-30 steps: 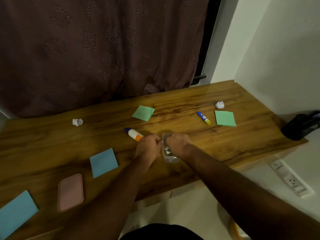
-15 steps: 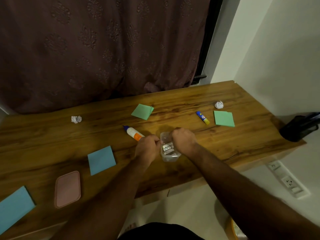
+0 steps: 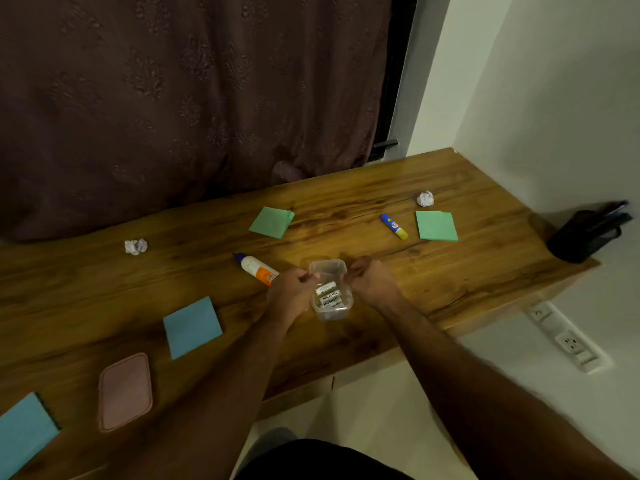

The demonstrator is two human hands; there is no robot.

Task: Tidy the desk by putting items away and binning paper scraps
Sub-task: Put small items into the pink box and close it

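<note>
Head view, the only one: a clear plastic box (image 3: 330,289) sat on the wooden desk (image 3: 450,271) near its front edge, lid off, with several white labelled sticks (image 3: 327,295) lying inside. The left hand (image 3: 290,295) was curled against the box's left wall and the right hand (image 3: 370,280) curled at its right rim; fingers of both were bent in, apparently pinching the rim, though the fingertips were too small to tell for sure. Compared with a second earlier, when both hands covered the box, they had drawn apart to its sides and the contents had come into sight. Judged from this, loading of the box looked done and closing it would come next. The pink lid (image 3: 125,391) lay well apart to the near left, beside a blue notebook (image 3: 24,431). Not yet put away: a glue bottle (image 3: 258,268) just left of the left hand, a glue stick (image 3: 394,226) farther right, a blue pad (image 3: 192,325), two green pads (image 3: 272,221) (image 3: 435,226), and two crumpled scraps (image 3: 135,245) (image 3: 425,198). A black holder (image 3: 585,235) stood at the desk's right end. Most of the tidying remained.
</note>
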